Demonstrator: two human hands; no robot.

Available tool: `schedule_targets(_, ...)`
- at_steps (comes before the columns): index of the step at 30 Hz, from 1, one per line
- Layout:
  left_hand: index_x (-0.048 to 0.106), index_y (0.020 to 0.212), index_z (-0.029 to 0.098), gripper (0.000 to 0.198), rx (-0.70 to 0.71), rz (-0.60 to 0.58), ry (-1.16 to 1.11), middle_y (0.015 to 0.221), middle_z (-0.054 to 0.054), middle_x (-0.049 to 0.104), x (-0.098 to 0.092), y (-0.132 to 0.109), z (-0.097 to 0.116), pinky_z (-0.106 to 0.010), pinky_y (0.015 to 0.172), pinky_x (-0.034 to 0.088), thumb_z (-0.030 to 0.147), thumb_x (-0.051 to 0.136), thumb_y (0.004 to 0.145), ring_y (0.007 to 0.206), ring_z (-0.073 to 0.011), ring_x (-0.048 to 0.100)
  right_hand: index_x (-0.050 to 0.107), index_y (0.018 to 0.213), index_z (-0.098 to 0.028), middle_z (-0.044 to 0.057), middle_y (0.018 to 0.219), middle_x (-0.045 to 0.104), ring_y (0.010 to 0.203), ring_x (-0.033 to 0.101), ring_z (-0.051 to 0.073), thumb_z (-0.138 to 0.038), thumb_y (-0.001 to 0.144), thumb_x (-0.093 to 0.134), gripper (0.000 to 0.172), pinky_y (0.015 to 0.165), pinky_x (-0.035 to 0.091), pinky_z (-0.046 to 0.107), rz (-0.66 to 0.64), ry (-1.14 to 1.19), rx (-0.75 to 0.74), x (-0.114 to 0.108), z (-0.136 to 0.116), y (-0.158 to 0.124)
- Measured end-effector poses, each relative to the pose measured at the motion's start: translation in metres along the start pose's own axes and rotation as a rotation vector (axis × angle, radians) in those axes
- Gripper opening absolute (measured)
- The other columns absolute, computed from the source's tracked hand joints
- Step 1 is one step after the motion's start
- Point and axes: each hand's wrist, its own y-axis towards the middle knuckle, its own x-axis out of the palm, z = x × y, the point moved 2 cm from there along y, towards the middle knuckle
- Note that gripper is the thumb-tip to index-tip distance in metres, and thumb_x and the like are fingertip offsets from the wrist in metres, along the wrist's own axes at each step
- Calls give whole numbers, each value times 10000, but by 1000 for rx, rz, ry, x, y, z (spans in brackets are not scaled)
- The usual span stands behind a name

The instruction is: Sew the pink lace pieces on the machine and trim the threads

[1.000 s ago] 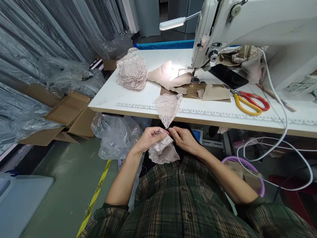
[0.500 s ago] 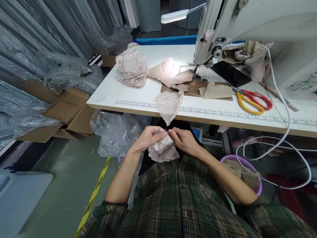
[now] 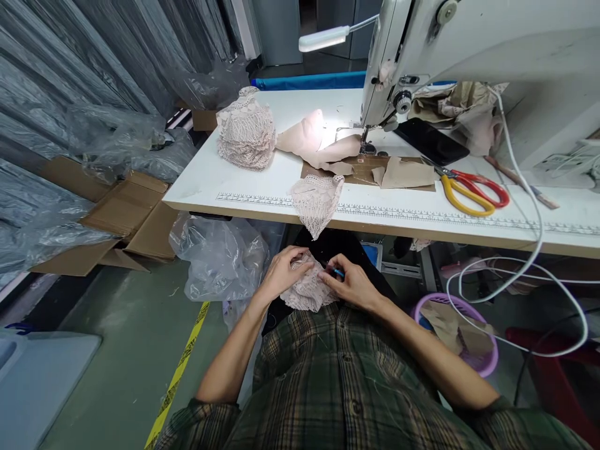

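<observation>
Over my lap, below the table edge, my left hand (image 3: 287,273) grips a pale pink lace piece (image 3: 307,292) by its upper left part. My right hand (image 3: 350,282) is closed at the lace's right side, with a small blue tool (image 3: 337,272) showing between its fingers. Another lace piece (image 3: 317,201) hangs point-down over the front edge of the table. A stack of lace (image 3: 247,132) stands at the table's left, joined by beige fabric (image 3: 307,139) reaching toward the sewing machine's needle area (image 3: 368,142).
The white table (image 3: 197,181) carries red-and-yellow scissors (image 3: 473,192), a black phone (image 3: 432,141) and a printed ruler strip. A white cable (image 3: 539,231) loops down at the right above a purple basket (image 3: 492,359). Plastic bags (image 3: 220,259) and an open carton (image 3: 124,203) lie left.
The lace in my hands has been turned and spread flatter. My right hand has shifted slightly right and down, and the blue tool now shows in it. The view has shifted slightly.
</observation>
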Motion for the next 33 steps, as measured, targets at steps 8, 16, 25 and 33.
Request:
schedule_targets(8, 687, 863, 130, 570, -102, 62, -516, 840, -104, 707, -4, 30, 28, -279, 683, 497, 677, 528, 837, 708, -170, 640, 686, 828, -177, 47, 719, 697, 604, 601, 156, -515, 868, 571, 359, 586, 458, 272, 311, 213, -168, -30, -52, 30)
schedule_targets(16, 449, 483, 186, 421, 182, 245, -50, 468, 49, 376, 10, 16, 60, -240, 507, 286, 385, 696, 760, 481, -91, 343, 576, 812, -194, 3, 688, 625, 509, 468, 105, -468, 794, 658, 286, 520, 386, 251, 456, 57, -156, -33, -67, 24)
schedule_targets(25, 446, 472, 214, 415, 329, 187, 75, 454, 33, 405, 16, -23, 51, -277, 539, 341, 380, 649, 793, 457, -113, 369, 686, 903, -166, 14, 709, 656, 583, 544, 130, -371, 813, 586, 246, 560, 432, 247, 269, 204, -55, -28, -51, 24)
schedule_targets(33, 648, 1080, 153, 541, 37, 70, -472, 1060, -96, 704, -1, 1, 31, -327, 866, 497, 512, 750, 688, 997, -248, 640, 689, 776, -143, -7, 594, 558, 519, 422, 97, -461, 796, 599, 331, 488, 348, 227, 186, 359, -26, -28, -61, 24)
